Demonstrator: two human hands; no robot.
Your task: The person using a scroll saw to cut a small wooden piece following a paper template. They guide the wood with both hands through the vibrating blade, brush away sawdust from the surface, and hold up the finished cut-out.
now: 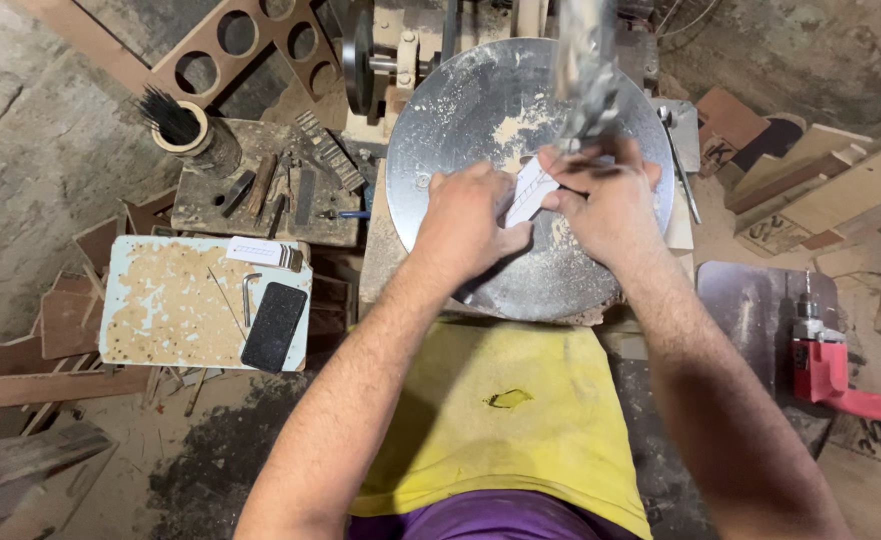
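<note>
A small white flat piece (528, 190) lies on a round grey metal saw table (460, 110) dusted with sawdust. My left hand (468, 218) presses on its near end with the fingers curled over it. My right hand (600, 190) holds its far end, just below a blurred vertical metal blade guide (586, 80) that comes down over the table. Both forearms reach forward over a yellow cloth (505, 410) on my lap.
A worn pale board (160, 310) at the left carries a black phone (274, 325) and a hex key (250, 295). Behind it are a tool tray (260, 190) and a cup of dark rods (175, 120). A red power drill (825, 360) and stacked wood offcuts (820, 180) lie at the right.
</note>
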